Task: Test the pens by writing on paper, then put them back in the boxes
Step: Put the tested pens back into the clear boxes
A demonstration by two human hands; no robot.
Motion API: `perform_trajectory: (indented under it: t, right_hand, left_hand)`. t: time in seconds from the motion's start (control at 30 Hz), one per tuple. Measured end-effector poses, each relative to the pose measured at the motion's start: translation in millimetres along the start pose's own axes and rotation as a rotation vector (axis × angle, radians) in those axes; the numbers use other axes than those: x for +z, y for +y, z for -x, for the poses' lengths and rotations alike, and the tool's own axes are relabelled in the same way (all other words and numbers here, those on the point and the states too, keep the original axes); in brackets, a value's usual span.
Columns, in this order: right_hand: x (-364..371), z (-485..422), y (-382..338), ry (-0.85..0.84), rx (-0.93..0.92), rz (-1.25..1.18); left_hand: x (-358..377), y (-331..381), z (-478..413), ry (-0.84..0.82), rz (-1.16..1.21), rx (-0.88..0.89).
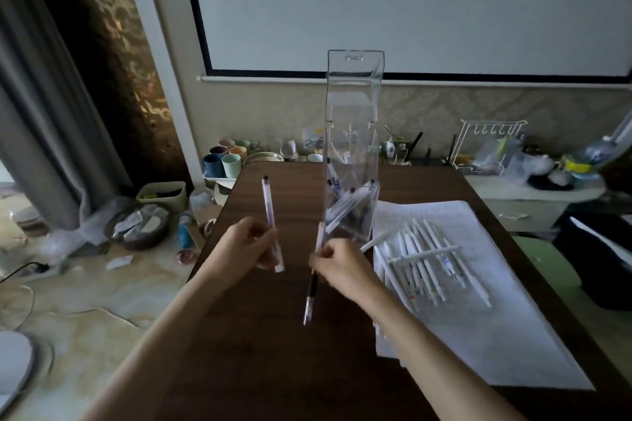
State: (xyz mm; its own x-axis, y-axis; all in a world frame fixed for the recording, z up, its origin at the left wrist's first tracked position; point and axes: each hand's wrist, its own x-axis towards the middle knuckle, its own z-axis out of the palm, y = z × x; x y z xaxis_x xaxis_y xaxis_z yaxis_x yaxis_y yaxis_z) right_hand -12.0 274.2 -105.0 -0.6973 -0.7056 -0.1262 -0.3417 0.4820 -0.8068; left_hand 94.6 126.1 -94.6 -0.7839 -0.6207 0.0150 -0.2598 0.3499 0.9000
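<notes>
1. Roughly mid-table, the left hand curls its fingers and thumb round the lower half of a clear pen, which it holds above the table.
2. That pen stands nearly upright, leaning slightly left, with its dark end on top and its lower end showing below the fingers.
3. The right hand is just beside the left, apart from it, and pinches a second pen between thumb and curled fingers.
4. This second pen has a black grip section and points down and slightly left. Its tip is close above the wood, and whether it touches cannot be told.
5. A tall clear box stands upright on the table behind the right hand, its top flap raised.
6. Several boxed pens lean together in the bottom of the box.
7. White paper lies flat on the right part of the table, just right of the box.
8. A pile of white pens rests on the paper's near-left part, mostly side by side, with one lying across the rest.
9. Beyond the table's far left corner is a tray of cups, and a white wire rack stands at far right.
10. A dark basket sits on the floor to the left.
11. A white screen with a black border fills the wall behind.
</notes>
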Motion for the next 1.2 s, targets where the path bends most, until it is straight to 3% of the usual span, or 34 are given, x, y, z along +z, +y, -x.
perform_trajectory:
  t: [0.17,0.27,0.4,0.53,0.7,0.77,0.9,1.0,1.13,1.2]
  right_hand:
    - [-77,-3,-19,0.477,-0.295,-0.288]
    - [-109,-24,-28,0.758,-0.453,-0.271]
    - [-123,-51,-37,0.901,-0.552,-0.137]
    - [-116,-72,-22,0.631,-0.35,0.166]
    - [-128,-76,-10,0.69,-0.299,-0.133]
    - [-137,-86,-17,0.697,-0.267,-0.209]
    - [-159,-101,-43,0.55,-0.223,-0.315]
    - [-161,-88,-42,0.425,-0.267,-0.112]
    - [-147,-55,-16,0.016,-0.33,0.128]
    - [-145,-55,-8,0.061,-0.389,0.198]
  left_hand:
    - [14,72,-30,0.062,0.055,0.28]
    - [29,107,-56,0.125,0.048,0.388]
    - [46,122,-93,0.127,0.009,0.34]
    - [52,107,-105,0.049,-0.101,0.28]
    - [51,58,-87,0.128,-0.011,0.311]
    - [55,38,-84,0.057,-0.036,0.24]
    - [75,6,-100,-0.124,-0.086,0.133]
    - [92,-11,-113,-0.175,0.036,0.116]
    - [101,-7,-111,-0.195,0.198,0.205]
    - [100,-9,-112,-0.192,0.252,0.197]
